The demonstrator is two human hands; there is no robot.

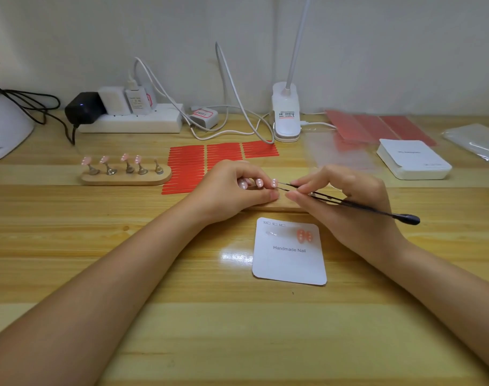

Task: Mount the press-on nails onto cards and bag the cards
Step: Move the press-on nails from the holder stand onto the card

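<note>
Tweezers (349,203) pinched in right hand (346,210), tips at a pink nail (274,183) on the stand steadied under left hand's (237,190) curled fingers, just beyond the card (289,260). Two nails (304,236) already mounted there. Risk: nail flicking off if levered too sharply. Card stack (414,160) and bags (477,142) far right of card.
</note>
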